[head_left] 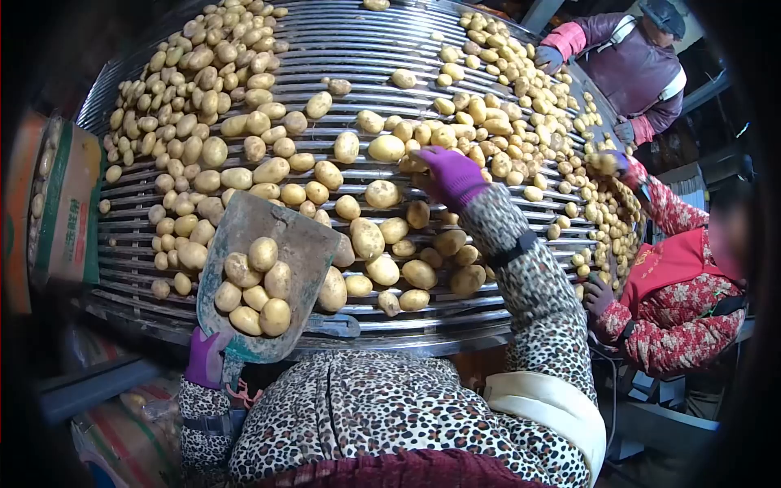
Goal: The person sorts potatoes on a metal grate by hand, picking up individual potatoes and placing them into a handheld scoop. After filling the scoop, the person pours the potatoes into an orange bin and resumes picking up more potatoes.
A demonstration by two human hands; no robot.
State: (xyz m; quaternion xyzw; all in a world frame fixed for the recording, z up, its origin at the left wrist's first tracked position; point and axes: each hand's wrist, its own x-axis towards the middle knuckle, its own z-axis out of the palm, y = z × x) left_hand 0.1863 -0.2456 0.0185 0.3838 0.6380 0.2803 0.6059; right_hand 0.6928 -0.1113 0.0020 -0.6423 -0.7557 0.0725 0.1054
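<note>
My left hand, in a purple glove, grips a worn metal scoop by its rear corner near the handle. Several potatoes lie in the scoop, which rests over the slatted rack. Farther out, my right hand, also gloved in purple, reaches over the rack. Its fingers are curled on a brownish potato, partly hidden under them. Loose potatoes lie all around that hand, a pale one just left of the fingertips.
A large heap of potatoes covers the rack's left side, another the right. Packed bags stand at the left edge. Two people work along the right side, their gloved hands among the potatoes. A flat grey tool lies by the scoop.
</note>
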